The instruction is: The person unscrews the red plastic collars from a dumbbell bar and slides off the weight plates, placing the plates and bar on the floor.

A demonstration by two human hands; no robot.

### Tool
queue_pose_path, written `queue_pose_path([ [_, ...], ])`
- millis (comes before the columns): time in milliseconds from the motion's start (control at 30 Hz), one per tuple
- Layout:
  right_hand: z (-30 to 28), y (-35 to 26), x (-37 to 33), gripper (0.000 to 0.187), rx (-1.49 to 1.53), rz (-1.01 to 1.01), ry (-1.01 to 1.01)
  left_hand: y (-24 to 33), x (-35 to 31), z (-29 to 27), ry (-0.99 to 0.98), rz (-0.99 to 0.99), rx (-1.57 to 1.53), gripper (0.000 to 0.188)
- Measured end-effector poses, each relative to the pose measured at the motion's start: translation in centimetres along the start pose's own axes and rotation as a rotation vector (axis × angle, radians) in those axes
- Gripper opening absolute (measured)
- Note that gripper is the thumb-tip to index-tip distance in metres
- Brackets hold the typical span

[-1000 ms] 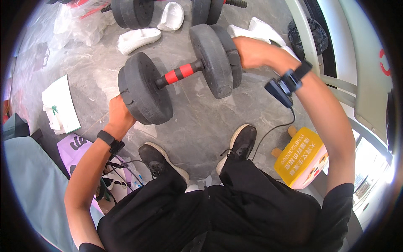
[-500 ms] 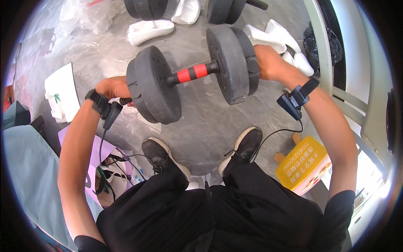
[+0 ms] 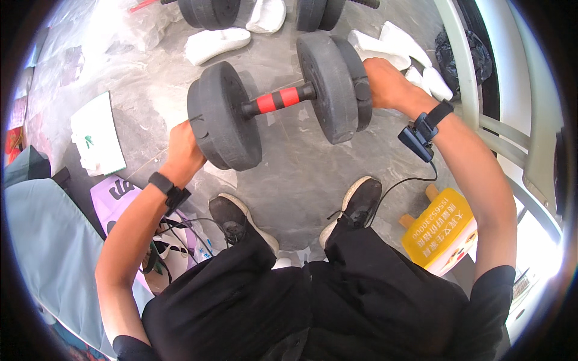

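Note:
A dumbbell (image 3: 279, 100) with dark grey plates and a red and black grip hangs level above the floor, between my two hands. At its left end, my left hand (image 3: 184, 147) is closed around the bar end outside the plates; its fingertips are hidden behind them. My right hand (image 3: 387, 83) has hold of the opposite end, with its fingers mostly out of sight behind the outer plate. Collars sit against the outer plates on both sides. Each wrist carries a black strap with a small device on it.
Beyond the dumbbell lie white foam pieces (image 3: 218, 44) and more dark plates (image 3: 212, 13) on threaded bar ends. A yellow stool (image 3: 441, 227) stands by my right leg, near a pale metal frame (image 3: 469, 72). Bags (image 3: 111, 201) and a white sheet (image 3: 99, 132) are at left.
My left hand has turned and wrapped over the bar end, hiding the thread that showed beside it. The dumbbell's left end has shifted slightly right and up. My right hand keeps its hold.

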State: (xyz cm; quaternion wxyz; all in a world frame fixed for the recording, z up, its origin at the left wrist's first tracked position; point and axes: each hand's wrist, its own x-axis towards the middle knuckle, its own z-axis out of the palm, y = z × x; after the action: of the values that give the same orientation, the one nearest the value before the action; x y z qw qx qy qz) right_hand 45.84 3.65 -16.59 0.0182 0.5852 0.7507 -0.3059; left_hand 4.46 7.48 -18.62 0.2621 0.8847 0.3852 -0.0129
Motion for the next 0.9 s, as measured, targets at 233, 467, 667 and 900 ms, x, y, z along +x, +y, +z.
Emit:
queue_pose_path([
  [233,0.2,-0.9,-0.1,0.028,-0.066,0.077,-0.041,-2.6,1.8,0.0,-0.067,0.0,-0.115,0.025],
  [467,2.9,1.6,-1.0,0.061,-0.209,-0.087,0.068,-4.5,6.2,-2.8,-1.114,-0.743,-0.982,0.021],
  [667,2.4,2.0,-1.0,0.06,-0.159,-0.144,0.041,-2.8,4.0,-2.9,-0.884,-0.412,-0.767,0.014],
  [900,-1.5,1.7,2.9,0.029,0.272,0.133,-0.561,1.5,-1.1,0.0,-0.052,0.031,-0.122,0.028],
])
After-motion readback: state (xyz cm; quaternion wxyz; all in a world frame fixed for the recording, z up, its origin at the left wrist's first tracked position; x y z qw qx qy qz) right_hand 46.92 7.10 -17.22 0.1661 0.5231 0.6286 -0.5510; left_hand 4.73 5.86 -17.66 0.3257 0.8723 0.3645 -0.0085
